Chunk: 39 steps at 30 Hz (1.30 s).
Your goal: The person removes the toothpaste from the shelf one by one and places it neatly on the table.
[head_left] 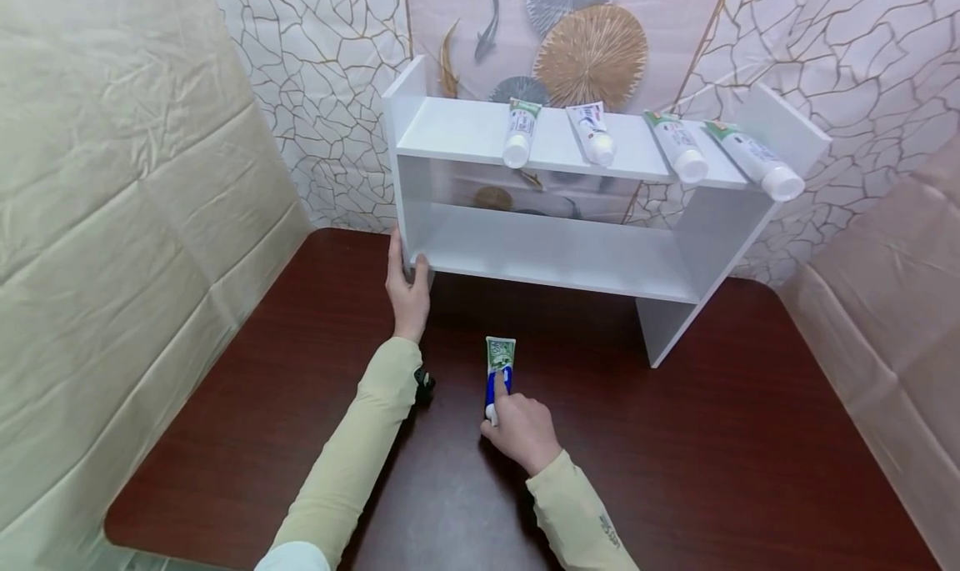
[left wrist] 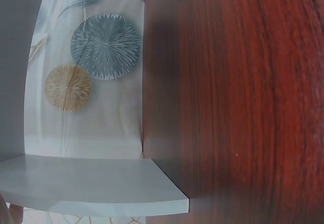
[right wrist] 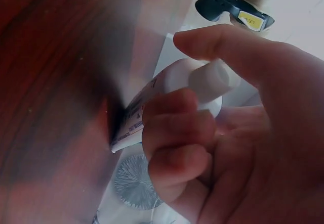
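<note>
A two-tier white shelf (head_left: 555,242) stands at the back of the dark red table. My left hand (head_left: 409,300) grips the lower part of its left side panel, thumb on the inner side and fingers outside; only a sliver of it shows in the left wrist view. In front of the shelf, my right hand (head_left: 522,428) holds a green, blue and white toothpaste tube (head_left: 500,354), index finger stretched along it. Its white cap (right wrist: 210,81) points back toward the palm. In the right wrist view the other fingers are curled beside the tube, whose flat end is near the tabletop.
Several toothpaste tubes, among them one at the left (head_left: 521,129) and one at the far right (head_left: 753,158), lie on the upper board with caps facing front. A black wrist camera (head_left: 424,386) is on the left forearm. Patterned cloth (head_left: 322,96) hangs behind the table (head_left: 720,454).
</note>
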{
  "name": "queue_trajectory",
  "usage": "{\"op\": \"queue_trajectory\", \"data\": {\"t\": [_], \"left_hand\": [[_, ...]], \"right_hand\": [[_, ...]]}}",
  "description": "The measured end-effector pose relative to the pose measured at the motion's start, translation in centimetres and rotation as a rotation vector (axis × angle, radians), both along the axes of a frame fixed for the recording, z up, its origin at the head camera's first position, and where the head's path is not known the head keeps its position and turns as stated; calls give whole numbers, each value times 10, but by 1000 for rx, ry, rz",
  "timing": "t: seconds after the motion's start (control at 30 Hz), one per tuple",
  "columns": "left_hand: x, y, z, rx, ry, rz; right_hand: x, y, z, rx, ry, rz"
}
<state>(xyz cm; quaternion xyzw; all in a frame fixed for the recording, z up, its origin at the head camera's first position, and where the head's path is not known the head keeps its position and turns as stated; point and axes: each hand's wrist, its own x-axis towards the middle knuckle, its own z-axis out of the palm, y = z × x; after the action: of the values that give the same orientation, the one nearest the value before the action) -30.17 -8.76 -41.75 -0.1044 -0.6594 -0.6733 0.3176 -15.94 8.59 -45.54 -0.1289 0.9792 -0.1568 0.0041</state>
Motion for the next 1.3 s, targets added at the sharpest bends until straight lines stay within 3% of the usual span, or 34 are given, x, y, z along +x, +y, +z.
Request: {"op": "queue_trajectory", "data": {"t": [0.53, 1.3], "left_hand": [[-1, 0, -3, 9, 8, -5], [2, 2, 0, 7, -25, 18]], "right_hand": [[-5, 2, -3, -55, -85, -21], [-5, 16, 4, -58, -142, 40]]}}
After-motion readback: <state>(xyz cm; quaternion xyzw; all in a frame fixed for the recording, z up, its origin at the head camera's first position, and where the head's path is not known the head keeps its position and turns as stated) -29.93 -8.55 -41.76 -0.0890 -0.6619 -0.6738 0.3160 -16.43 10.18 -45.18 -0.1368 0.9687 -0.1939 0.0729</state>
